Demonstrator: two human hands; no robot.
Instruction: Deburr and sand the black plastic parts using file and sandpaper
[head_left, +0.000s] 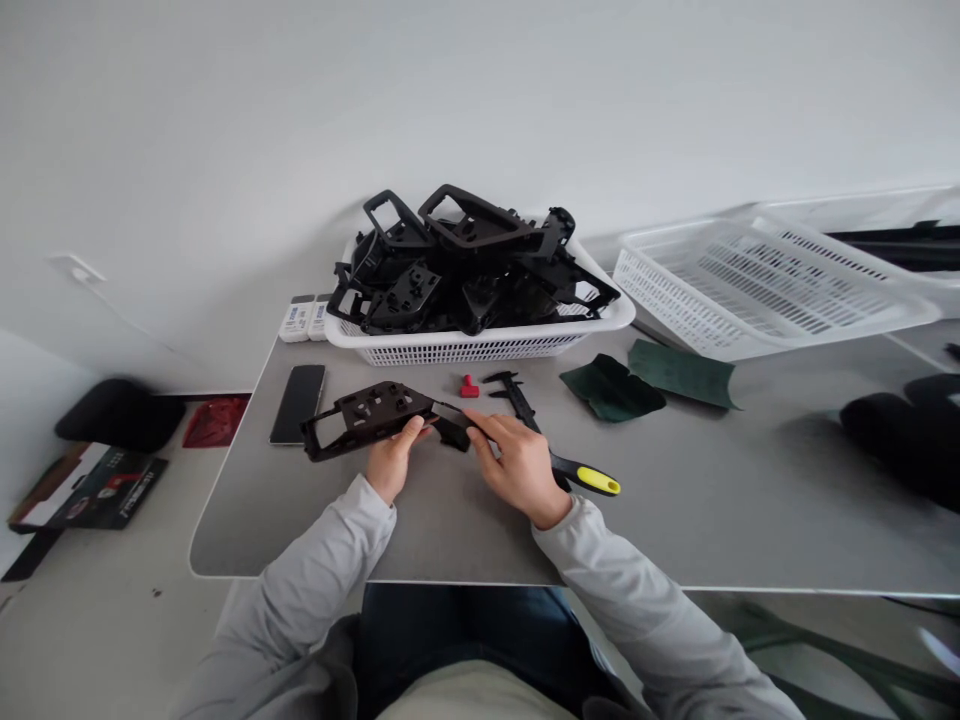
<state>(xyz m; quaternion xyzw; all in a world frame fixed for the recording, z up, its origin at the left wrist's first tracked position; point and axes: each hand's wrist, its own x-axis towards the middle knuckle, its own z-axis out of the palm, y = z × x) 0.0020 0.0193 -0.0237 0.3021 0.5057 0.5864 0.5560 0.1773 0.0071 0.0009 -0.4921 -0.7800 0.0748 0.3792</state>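
Note:
A black plastic frame (367, 412) with cut-outs is held above the grey table by my left hand (393, 458), thumb on its near edge. My right hand (517, 460) is closed around a tool with a black and yellow handle (589, 477), whose handle sticks out to the right. The tool's thin front end reaches the right part of the frame. Just beyond my right hand lies a black caliper (516, 392), partly hidden by it. Near the caliper's jaws sits a small red piece (469, 388).
A white basket (465, 350) heaped with black plastic parts (480, 260) stands against the wall. Dark green cloth pieces (682, 372) and white baskets (780, 290) are at the right. A phone (298, 404) and small white boxes (298, 318) lie at the left.

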